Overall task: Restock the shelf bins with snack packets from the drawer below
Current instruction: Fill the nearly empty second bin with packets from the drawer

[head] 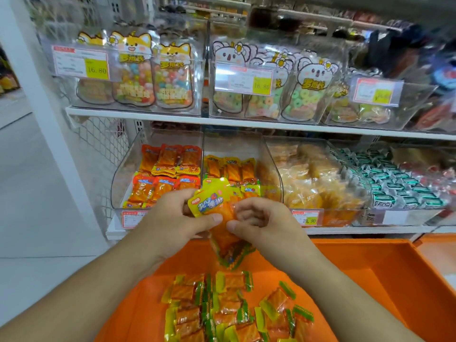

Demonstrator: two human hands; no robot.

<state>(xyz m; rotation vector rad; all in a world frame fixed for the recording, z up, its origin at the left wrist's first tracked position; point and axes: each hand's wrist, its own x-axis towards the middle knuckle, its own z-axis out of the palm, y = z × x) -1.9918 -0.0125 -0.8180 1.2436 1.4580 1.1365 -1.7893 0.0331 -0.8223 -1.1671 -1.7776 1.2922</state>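
Note:
Both hands hold a small bunch of yellow-and-orange snack packets (217,218) in front of the lower shelf. My left hand (170,218) grips the bunch from the left, thumb on top. My right hand (261,218) pinches it from the right, fingers curled. One packet hangs down below the hands. Behind them is a clear shelf bin (269,154) holding packets of the same kind (232,171). Below, the open orange drawer (370,262) holds several more such packets (232,307).
A clear bin of red-orange packets (167,171) stands to the left, bins of pale orange snacks (315,178) and green-wrapped candies (394,183) to the right. The upper shelf (148,114) carries bins of candy bags with price tags. A white post (42,95) rises at left.

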